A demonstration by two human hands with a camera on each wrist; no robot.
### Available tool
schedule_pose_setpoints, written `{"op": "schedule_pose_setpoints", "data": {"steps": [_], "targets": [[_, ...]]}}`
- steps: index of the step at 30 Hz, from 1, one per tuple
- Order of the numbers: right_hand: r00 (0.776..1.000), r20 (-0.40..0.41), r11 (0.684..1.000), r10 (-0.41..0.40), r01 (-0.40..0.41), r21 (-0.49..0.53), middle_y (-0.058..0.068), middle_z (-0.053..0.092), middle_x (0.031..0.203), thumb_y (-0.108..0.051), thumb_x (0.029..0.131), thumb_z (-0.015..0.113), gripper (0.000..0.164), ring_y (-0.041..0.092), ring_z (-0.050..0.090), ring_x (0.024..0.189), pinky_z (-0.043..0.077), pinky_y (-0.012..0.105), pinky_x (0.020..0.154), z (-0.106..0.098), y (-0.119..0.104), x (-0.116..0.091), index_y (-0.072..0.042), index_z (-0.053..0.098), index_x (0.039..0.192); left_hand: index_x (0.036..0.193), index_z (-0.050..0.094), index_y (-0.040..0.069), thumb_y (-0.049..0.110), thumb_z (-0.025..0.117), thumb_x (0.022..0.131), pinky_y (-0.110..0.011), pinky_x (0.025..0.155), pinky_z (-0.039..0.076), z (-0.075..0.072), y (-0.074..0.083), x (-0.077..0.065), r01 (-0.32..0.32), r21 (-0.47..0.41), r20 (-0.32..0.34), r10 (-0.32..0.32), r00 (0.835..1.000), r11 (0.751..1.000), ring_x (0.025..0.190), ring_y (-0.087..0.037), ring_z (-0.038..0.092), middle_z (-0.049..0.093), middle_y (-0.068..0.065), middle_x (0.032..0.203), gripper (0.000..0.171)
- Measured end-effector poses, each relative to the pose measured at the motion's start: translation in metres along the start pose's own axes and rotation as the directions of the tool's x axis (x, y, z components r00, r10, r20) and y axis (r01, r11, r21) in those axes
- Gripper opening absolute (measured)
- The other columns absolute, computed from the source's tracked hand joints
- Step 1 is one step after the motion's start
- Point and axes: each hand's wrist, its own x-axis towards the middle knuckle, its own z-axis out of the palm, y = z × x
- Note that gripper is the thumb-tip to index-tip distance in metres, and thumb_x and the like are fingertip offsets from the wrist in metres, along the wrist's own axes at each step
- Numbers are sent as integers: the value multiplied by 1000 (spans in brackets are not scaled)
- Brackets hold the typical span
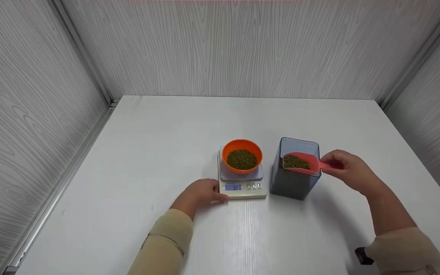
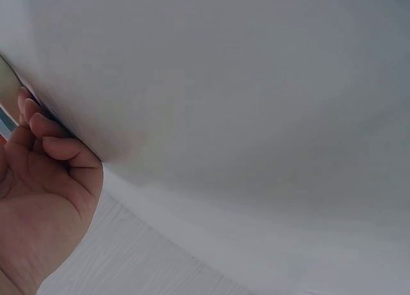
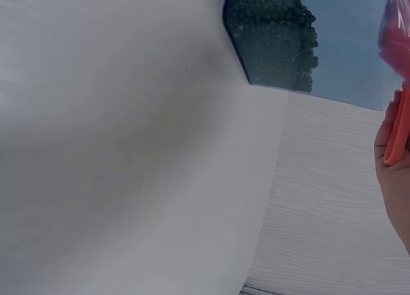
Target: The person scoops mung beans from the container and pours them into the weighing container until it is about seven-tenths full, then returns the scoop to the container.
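Note:
My right hand [image 1: 351, 172] pinches the handle of a red scoop [image 1: 314, 165] that holds small green mung beans. The scoop lies level across the mouth of a clear bluish square container [image 1: 291, 185]. More beans show through the container's wall in the right wrist view, where fingers wrap the scoop handle [image 3: 398, 131]. My left hand [image 1: 203, 191] grips the front left corner of a white kitchen scale [image 1: 248, 194], thumb at the front edge. In the left wrist view its fingers [image 2: 61, 147] curl against the scale's side. An orange bowl [image 1: 241, 144] with mung beans sits on the scale.
The scale's lit display [image 1: 233, 187] seems to read 323, with buttons to its right. The container stands just right of the scale on a white table [image 1: 159, 145]. Wood-grain panels [image 1: 220, 49] enclose the table at the back and both sides.

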Motion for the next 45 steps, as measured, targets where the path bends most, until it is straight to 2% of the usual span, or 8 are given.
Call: {"op": "schedule_pose_setpoints", "data": {"steps": [9,19,22,26,30,33,39,45], "targets": [[997,-50,998,-54,51,-44,4,57,98,-15,87,62,18,15,51,82,45,19,66,-6,-8,5,-10,62,105,72,50,15,50,70,73,-31,64,34,1,-1,0,5,-11,3,-5,1000,1000,71,-17,46,44,2,66,40],[992,-87,985,-89,75,-158,3,56,98,-19,88,61,18,19,50,86,43,17,68,-2,-46,16,-12,63,105,74,52,15,49,70,74,-32,66,35,-1,2,-2,12,-15,7,-12,1000,1000,73,-18,47,46,1,69,38],[991,-82,977,-110,92,-194,3,56,97,-15,87,62,17,19,49,85,44,20,69,3,-55,19,-12,63,104,75,52,15,49,70,74,-32,68,35,-1,2,-3,23,-21,11,-23,1000,1000,75,-18,47,46,1,70,38],[985,-84,966,-151,129,-224,3,56,95,-11,86,63,17,18,50,84,46,30,70,11,-67,24,-11,64,103,75,52,15,49,70,73,-32,68,35,-1,2,-2,31,-27,10,-30,999,999,75,-18,47,46,1,70,38],[982,-81,957,-171,146,-253,5,56,95,-8,85,63,17,20,52,85,48,38,72,17,-80,29,-8,64,102,72,50,15,50,69,74,-31,64,34,-1,1,-1,11,4,6,-11,1000,1000,70,-16,46,44,2,66,40],[984,-72,951,-164,139,-277,6,55,96,-8,85,64,18,22,52,86,49,40,74,20,-87,32,-6,63,102,70,49,15,51,68,74,-30,62,33,0,1,-1,-8,33,2,8,1000,999,67,-15,44,43,3,64,41],[992,-42,942,-117,98,-321,8,54,97,-8,85,63,20,24,52,88,49,41,77,25,-95,37,-5,63,104,70,49,16,51,68,74,-30,62,34,-1,1,-1,-5,37,10,5,1000,999,68,-16,45,44,3,64,41],[990,-40,924,-139,115,-364,9,54,95,-5,83,65,20,24,51,88,49,41,77,27,-98,39,-4,63,103,71,49,16,52,68,74,-30,63,34,-1,0,0,-11,48,12,10,1000,999,69,-16,45,44,3,66,41]]}}
